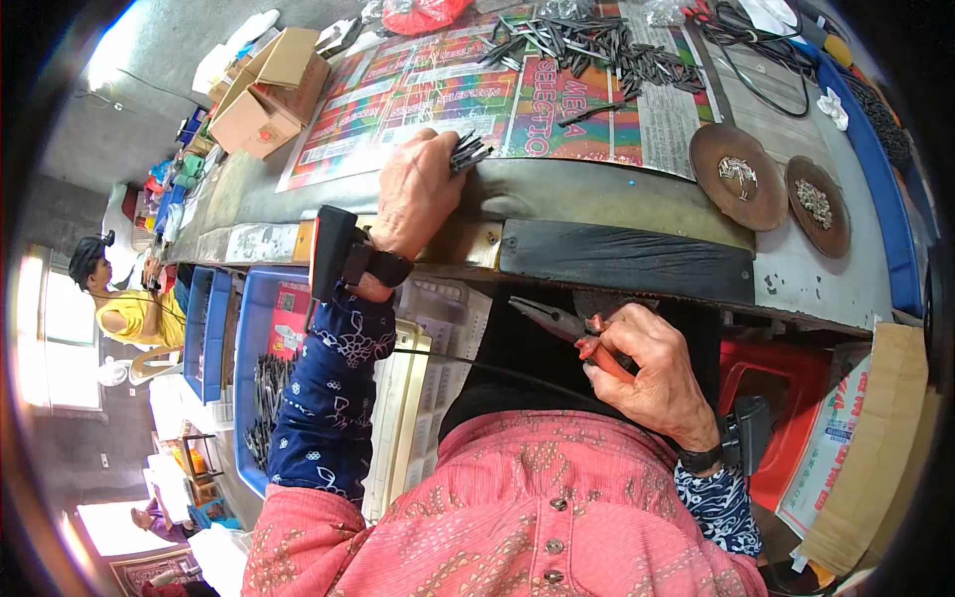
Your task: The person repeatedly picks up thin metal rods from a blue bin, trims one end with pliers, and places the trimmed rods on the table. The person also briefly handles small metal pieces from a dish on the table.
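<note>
My left hand (420, 189) rests at the table's front edge, closed around a bunch of short black sticks (470, 152) whose ends poke out to the right. Lower down, in front of my body, my right hand (652, 373) grips long-nose pliers (557, 320) by their red handles. The pliers' metal jaws point up and to the left, below the table edge. A loose heap of similar black pieces (597, 50) lies farther back on a colourful printed sheet (438, 95).
Two brown dishes (708, 179) with small metal parts stand at the right. A cardboard box (269, 95) sits at the back left. Below left is a blue bin (249, 398) of black pieces; below right, a red container (786, 368). A person in yellow (144, 313) sits far left.
</note>
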A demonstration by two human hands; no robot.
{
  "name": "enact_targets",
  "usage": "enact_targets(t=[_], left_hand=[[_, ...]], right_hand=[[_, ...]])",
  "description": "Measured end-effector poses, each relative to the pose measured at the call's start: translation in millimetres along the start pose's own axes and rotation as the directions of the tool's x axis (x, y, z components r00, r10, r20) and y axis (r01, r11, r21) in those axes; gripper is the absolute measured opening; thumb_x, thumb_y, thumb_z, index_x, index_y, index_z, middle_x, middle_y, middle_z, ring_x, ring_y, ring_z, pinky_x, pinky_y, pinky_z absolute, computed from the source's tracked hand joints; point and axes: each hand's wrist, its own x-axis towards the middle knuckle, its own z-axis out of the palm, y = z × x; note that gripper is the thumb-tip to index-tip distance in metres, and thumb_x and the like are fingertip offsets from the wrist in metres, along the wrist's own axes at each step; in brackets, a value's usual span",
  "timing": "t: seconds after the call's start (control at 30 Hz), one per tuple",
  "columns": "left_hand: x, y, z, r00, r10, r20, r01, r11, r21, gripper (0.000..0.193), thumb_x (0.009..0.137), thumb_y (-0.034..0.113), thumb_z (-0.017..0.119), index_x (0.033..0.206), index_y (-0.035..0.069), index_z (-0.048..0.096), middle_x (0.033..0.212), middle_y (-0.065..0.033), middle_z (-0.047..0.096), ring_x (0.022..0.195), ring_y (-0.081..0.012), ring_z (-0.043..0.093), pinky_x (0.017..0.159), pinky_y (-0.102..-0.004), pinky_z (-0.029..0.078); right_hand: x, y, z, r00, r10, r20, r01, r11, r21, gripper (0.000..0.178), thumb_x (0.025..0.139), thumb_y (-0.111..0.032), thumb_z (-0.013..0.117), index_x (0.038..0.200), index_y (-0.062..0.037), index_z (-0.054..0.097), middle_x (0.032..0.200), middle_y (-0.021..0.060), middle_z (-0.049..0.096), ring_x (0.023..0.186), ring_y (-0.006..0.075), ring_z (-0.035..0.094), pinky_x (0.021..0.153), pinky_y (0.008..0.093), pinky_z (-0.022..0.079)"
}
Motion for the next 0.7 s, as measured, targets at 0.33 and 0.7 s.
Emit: enact_targets(t=[0.33, 0.7], left_hand=[[-21, 36, -38, 0.971, -0.218, 0.098, 0.239, 0.886, -0.398, 0.015, 0.088, 0.013, 0.070, 0.092, 0.000, 0.065, 0.074, -0.0078, 0.068, 0.064, -0.0161, 0.061, 0.061, -0.0309, 0.048], [-98, 95, -87, 0.785, -0.296, 0.544, 0.518, -0.166, -0.839, 0.015, 0.094, 0.013, 0.065, 0.106, 0.004, 0.063, 0.077, -0.0052, 0.065, 0.044, -0.0027, 0.038, 0.040, -0.0191, 0.028]], right_hand=[[2, -15, -6, 0.994, -0.055, -0.098, 0.052, 0.998, -0.030, 0.015, 0.070, -0.003, 0.072, 0.082, -0.0035, 0.064, 0.089, 0.0126, 0.060, 0.080, 0.0317, 0.060, 0.070, 0.0404, 0.050], [1, -39, -9, 0.954, -0.258, -0.153, 0.178, 0.898, -0.403, 0.026, 0.061, -0.003, 0.070, 0.084, -0.0023, 0.056, 0.097, 0.0134, 0.057, 0.083, 0.0313, 0.055, 0.073, 0.0414, 0.044]])
